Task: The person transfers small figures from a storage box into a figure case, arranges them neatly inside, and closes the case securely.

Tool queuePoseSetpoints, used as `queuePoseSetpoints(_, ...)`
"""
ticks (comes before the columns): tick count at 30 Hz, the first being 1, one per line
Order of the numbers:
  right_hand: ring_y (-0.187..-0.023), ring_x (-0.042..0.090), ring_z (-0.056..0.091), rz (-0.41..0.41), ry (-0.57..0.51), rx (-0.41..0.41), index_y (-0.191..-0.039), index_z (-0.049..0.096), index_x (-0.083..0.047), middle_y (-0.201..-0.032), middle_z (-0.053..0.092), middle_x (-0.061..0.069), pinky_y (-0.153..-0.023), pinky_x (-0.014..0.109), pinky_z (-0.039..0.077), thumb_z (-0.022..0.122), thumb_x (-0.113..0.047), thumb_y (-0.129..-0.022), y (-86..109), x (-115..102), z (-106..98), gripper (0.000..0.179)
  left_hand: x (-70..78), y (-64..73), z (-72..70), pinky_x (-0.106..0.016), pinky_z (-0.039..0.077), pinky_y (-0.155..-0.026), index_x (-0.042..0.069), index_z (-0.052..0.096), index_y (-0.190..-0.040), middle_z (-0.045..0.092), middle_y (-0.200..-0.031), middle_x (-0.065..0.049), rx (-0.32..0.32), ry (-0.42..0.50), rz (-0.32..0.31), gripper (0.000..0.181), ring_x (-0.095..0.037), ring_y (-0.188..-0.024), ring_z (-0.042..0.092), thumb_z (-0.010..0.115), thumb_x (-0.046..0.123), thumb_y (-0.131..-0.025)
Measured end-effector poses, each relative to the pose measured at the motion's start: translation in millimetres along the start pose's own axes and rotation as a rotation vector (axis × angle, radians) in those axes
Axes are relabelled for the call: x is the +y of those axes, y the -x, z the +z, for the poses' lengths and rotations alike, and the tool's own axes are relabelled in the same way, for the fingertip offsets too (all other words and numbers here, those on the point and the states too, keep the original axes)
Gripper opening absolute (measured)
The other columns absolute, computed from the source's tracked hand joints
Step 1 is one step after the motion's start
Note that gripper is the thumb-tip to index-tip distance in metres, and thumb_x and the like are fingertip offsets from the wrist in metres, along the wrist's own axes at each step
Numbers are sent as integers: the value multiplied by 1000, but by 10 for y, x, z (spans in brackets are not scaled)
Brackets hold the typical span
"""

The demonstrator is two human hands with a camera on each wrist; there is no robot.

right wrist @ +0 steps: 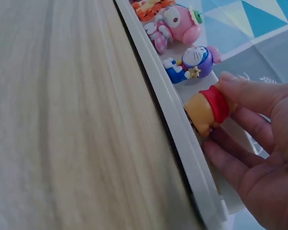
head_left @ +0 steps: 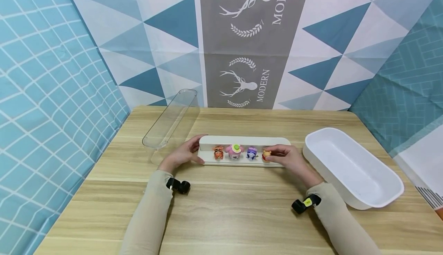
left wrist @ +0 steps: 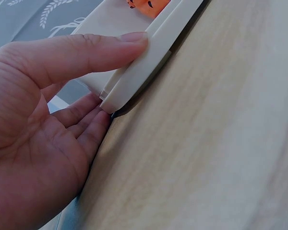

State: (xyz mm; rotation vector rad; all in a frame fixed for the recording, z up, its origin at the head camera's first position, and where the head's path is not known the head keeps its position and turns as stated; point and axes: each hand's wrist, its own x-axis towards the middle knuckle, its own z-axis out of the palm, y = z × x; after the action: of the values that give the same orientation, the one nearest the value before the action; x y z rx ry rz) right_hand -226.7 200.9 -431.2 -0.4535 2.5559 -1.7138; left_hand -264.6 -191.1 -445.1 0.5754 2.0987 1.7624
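A long cream-white display stand lies crosswise on the table, with a raised step along its back. On its front ledge, from left to right, stand an orange striped tiger figurine, a pink figurine, a blue-and-purple figurine and a yellow bear figurine in a red top. My left hand grips the stand's left end, thumb on the front edge and fingers around the end. Thumb and fingers of my right hand pinch the bear at the ledge's right end.
A clear plastic cover is at the back left, beyond my left hand. To the right of my right forearm sits a white oblong basin. Patterned cloth hangs behind the wooden table.
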Motion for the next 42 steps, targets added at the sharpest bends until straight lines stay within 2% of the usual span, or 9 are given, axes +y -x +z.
queuePoseSetpoints(7,-95,21,68,-97,103,61,-108,75,0,-108,71,16,-79,19,55,79,-1,-81,34,-53,4,27,-11,-2,-3,-42,28,-117,3,30,-154,40,-150,-22,8,-5,-5,102,-35,-139,35,76,-22,-67)
queuePoseSetpoints(11,-95,28,69,-132,151,78,-108,75,0,-106,72,16,-79,20,56,81,-5,-81,45,-70,18,28,-9,-3,1,-43,27,-118,2,29,-154,40,-150,-23,3,-3,3,102,-36,-139,35,76,-22,-67)
queuePoseSetpoints(17,-93,28,70,-109,205,105,-106,75,-2,-105,72,14,-78,23,56,82,-9,-81,61,-103,21,28,-10,-11,3,-45,25,-118,0,29,-154,40,-149,-24,-3,4,17,100,-36,-139,35,76,-21,-68)
queuePoseSetpoints(25,-92,27,70,-103,206,113,-105,75,-2,-103,72,13,-77,22,57,83,-7,-80,59,-95,25,27,-26,-14,-6,-42,25,-118,0,29,-154,40,-149,-23,-1,-10,14,101,-36,-139,35,76,-21,-67)
queuePoseSetpoints(36,-95,28,69,-72,263,111,-107,74,-5,-104,72,10,-85,42,57,82,-11,-82,64,-132,5,26,-22,-21,-2,-40,24,-119,1,30,-154,39,-150,-23,5,-11,8,102,-36,-140,34,76,-22,-66)
queuePoseSetpoints(42,-94,30,68,-126,279,140,-106,73,-2,-104,72,12,-85,48,56,80,-11,-84,71,-175,-46,24,-40,-21,-13,-42,23,-119,1,29,-154,38,-151,-23,3,-1,6,102,-37,-141,32,76,-21,-66)
